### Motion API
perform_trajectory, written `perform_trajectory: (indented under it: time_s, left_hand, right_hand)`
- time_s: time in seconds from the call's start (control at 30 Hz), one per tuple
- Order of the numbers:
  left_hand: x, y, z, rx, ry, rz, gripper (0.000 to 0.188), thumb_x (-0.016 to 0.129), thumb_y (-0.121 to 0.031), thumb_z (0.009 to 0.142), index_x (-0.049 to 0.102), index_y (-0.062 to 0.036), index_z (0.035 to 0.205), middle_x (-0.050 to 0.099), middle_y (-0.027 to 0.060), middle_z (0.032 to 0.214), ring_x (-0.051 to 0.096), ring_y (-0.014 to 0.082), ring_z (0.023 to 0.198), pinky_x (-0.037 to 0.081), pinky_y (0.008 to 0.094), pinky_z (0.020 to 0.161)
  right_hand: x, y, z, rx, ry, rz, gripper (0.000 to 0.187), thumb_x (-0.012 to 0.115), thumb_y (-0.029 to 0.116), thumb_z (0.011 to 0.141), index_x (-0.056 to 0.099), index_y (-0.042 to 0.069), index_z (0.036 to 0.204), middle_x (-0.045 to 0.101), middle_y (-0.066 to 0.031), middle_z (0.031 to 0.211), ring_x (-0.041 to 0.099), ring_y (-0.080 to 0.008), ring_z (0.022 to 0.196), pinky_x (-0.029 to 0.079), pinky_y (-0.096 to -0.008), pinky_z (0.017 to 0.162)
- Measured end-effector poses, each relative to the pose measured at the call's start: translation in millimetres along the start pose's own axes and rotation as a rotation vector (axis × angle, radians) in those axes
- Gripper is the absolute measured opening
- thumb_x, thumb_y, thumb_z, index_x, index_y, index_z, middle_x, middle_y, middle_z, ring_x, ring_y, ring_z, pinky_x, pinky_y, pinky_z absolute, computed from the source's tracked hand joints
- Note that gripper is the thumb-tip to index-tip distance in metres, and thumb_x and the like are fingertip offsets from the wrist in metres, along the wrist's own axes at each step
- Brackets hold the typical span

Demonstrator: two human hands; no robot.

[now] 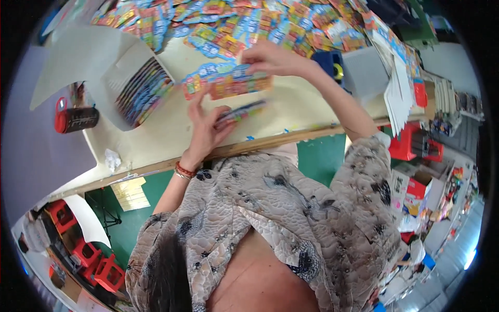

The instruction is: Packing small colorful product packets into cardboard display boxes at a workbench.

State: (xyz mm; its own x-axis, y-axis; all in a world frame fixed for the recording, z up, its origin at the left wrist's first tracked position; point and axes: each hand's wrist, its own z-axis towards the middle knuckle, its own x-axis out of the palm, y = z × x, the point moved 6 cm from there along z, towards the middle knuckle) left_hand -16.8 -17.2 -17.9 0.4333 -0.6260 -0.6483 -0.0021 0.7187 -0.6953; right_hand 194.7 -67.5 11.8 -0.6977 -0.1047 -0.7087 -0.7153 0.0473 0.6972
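Note:
My left hand [205,125] is near the table's front edge, its thumb and fingers closed on a thin stack of colourful printed cards [247,111], seen edge-on and blurred. Farther forward, my right hand [273,60] is bent down with its fingertips pinched together. A small pale edge shows at those fingertips, but I cannot tell what it is. Just below the right hand, between both hands, are more colourful printed cards [236,87] in blue, red and yellow, smeared by motion. Whether the right fingers grip them or only lie over them is unclear.
A heap of similar cards [223,39] covers the table's far side. To the left stand a white bin [106,78] holding a row of cards and a dark jar with a red lid [61,115]. Crumpled tissue [112,160] lies near the edge. A grey box [366,70] stands right.

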Motion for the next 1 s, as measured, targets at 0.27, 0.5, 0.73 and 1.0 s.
perform_trajectory:
  time_s: [0.27, 0.5, 0.73, 1.0]
  left_hand:
    - [10.6, 33.9, 2.0, -0.189, 0.016, -0.364, 0.08, 0.083, -0.014, 0.07, 0.036, -0.0047, 0.134, 0.047, 0.0168, 0.129, 0.049, 0.0281, 0.118, 0.044, 0.0367, 0.095]
    - [-7.9, -19.3, 35.7, -0.05, -0.167, 0.385, 0.075, 0.08, -0.024, 0.071, 0.043, -0.009, 0.136, 0.054, 0.0136, 0.117, 0.051, 0.0316, 0.108, 0.037, 0.0413, 0.096]
    - [70.2, -143.6, 59.5, 0.54, 0.0, -0.473, 0.037, 0.074, -0.01, 0.071, 0.066, -0.0165, 0.106, 0.059, 0.0033, 0.102, 0.055, 0.0266, 0.095, 0.045, 0.0379, 0.077]
    - [100.3, -144.4, 54.0, 0.537, -0.068, -0.586, 0.028, 0.076, -0.008, 0.068, 0.065, -0.0138, 0.093, 0.058, 0.0017, 0.101, 0.053, 0.0255, 0.095, 0.045, 0.0369, 0.079]
  right_hand:
    - [59.0, -15.1, 8.3, 0.36, 0.266, 0.459, 0.03, 0.06, 0.024, 0.092, 0.06, 0.0, 0.11, 0.061, -0.0071, 0.088, 0.053, -0.0165, 0.072, 0.044, -0.0312, 0.068]
    - [64.1, -9.2, 7.9, 0.115, 0.308, 0.061, 0.103, 0.083, 0.043, 0.062, 0.032, 0.002, 0.141, 0.052, -0.022, 0.129, 0.06, -0.0324, 0.107, 0.047, -0.0378, 0.09]
    - [71.5, -31.6, 21.2, 0.2, 0.421, 0.195, 0.105, 0.084, 0.044, 0.064, 0.03, -0.001, 0.143, 0.04, -0.0184, 0.141, 0.047, -0.0258, 0.125, 0.04, -0.0355, 0.101]
    - [68.1, -24.0, 18.6, 0.231, 0.443, 0.269, 0.107, 0.084, 0.046, 0.063, 0.03, -0.003, 0.142, 0.044, -0.0177, 0.139, 0.043, -0.0245, 0.128, 0.035, -0.0325, 0.105]
